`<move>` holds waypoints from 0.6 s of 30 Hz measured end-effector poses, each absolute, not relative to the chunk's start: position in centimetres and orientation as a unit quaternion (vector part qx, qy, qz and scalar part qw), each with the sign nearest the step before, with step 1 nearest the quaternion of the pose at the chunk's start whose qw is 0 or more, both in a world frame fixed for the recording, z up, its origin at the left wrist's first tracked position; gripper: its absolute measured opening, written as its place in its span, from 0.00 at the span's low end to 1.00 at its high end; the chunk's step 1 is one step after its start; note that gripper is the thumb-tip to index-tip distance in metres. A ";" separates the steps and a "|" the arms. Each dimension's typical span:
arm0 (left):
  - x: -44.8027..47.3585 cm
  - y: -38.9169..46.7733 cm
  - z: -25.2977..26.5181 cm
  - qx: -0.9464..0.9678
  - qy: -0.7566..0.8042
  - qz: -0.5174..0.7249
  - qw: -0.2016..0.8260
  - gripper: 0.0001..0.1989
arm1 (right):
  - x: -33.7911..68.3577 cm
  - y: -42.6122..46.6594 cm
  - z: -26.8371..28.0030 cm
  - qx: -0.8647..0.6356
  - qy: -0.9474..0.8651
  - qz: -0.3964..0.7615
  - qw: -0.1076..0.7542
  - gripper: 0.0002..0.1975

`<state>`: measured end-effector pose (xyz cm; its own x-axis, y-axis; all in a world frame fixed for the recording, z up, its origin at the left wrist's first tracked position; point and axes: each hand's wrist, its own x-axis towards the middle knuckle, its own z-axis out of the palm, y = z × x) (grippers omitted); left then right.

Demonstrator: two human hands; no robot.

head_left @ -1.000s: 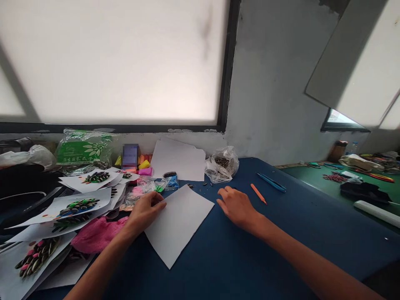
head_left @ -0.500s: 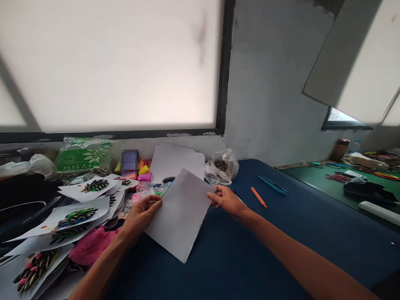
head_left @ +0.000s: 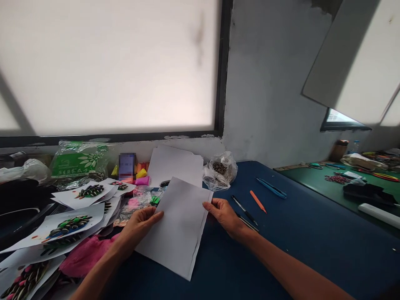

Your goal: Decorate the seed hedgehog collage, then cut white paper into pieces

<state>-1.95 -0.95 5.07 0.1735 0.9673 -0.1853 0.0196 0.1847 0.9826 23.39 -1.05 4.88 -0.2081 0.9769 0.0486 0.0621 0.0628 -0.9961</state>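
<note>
Between my hands, tilted above the blue table [head_left: 225, 262], are some white sheets of paper [head_left: 176, 227] with uneven right edges. My left hand [head_left: 139, 225] pinches their left edge, thumb on top. At the right edge, my right hand [head_left: 223, 214] grips them the same way, thumb on the front and fingers behind. A black pen [head_left: 243, 209] and an orange marker [head_left: 258, 201] lie just right of my right hand. Left of my left hand are white cards [head_left: 75, 223] bearing striped seeds with coloured clay, and a pink cloth-like piece [head_left: 86, 255].
Along the wall stand a green seed bag [head_left: 79, 160], bright clay packets [head_left: 142, 177], more white paper [head_left: 176, 164] and a clear bag of seeds [head_left: 220, 168]. Blue tweezers [head_left: 271, 187] lie farther right. A green table [head_left: 312, 183] with assorted items adjoins on the right.
The paper has come lower and closer, turning slightly, with both hands still on it. My right hand sits lower, and more of the black pen shows beside it. The view has shifted slightly.
</note>
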 end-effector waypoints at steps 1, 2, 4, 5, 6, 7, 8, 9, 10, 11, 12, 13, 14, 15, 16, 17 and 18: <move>-2.0 -1.0 5.1 0.488 0.494 0.407 0.594 0.24 | 23.3 -1.3 4.8 -0.448 -0.585 0.525 0.426 0.22; -2.1 -1.0 5.0 0.483 0.486 0.411 0.601 0.24 | 23.3 -1.5 4.7 -0.447 -0.589 0.534 0.409 0.22; -2.3 -1.0 5.0 0.478 0.475 0.415 0.611 0.23 | 23.2 -1.7 4.5 -0.445 -0.592 0.548 0.389 0.21; -2.5 -1.1 5.0 0.479 0.474 0.415 0.612 0.23 | 23.1 -1.7 4.3 -0.443 -0.590 0.552 0.388 0.21; -2.6 -1.1 5.0 0.478 0.477 0.414 0.610 0.22 | 23.1 -1.7 4.2 -0.442 -0.588 0.554 0.389 0.20; -2.7 -1.1 5.0 0.475 0.482 0.415 0.608 0.22 | 23.1 -1.6 4.0 -0.442 -0.586 0.555 0.391 0.20; -2.8 -1.1 5.0 0.470 0.488 0.416 0.606 0.22 | 23.1 -1.5 3.9 -0.444 -0.584 0.554 0.392 0.19; -2.8 -1.1 5.0 0.463 0.494 0.419 0.605 0.22 | 23.1 -1.4 3.9 -0.446 -0.583 0.553 0.394 0.19; -2.8 -1.1 4.9 0.455 0.500 0.421 0.605 0.22 | 23.2 -1.4 3.9 -0.447 -0.581 0.552 0.398 0.18; -2.8 -1.0 4.9 0.450 0.503 0.423 0.605 0.22 | 23.2 -1.4 4.0 -0.446 -0.578 0.553 0.402 0.17; -2.7 -1.0 4.9 0.448 0.503 0.424 0.605 0.23 | 23.3 -1.4 4.0 -0.445 -0.572 0.558 0.405 0.17; -2.6 -0.9 4.9 0.450 0.500 0.425 0.605 0.23 | 23.4 -1.4 4.1 -0.445 -0.564 0.563 0.408 0.17; -2.5 -0.9 4.9 0.453 0.495 0.426 0.607 0.23 | 23.4 -1.5 4.2 -0.446 -0.557 0.569 0.409 0.17; -2.4 -0.9 4.9 0.456 0.489 0.425 0.610 0.23 | 23.4 -1.6 4.3 -0.448 -0.551 0.575 0.405 0.18; -2.3 -0.8 4.9 0.458 0.484 0.424 0.614 0.22 | 23.5 -1.7 4.4 -0.450 -0.551 0.581 0.396 0.18; -2.3 -0.8 4.9 0.458 0.481 0.422 0.617 0.21 | 23.5 -1.7 4.4 -0.448 -0.556 0.584 0.386 0.18; -2.3 -0.8 4.9 0.458 0.480 0.420 0.619 0.20 | 23.5 -1.7 4.3 -0.445 -0.566 0.582 0.378 0.18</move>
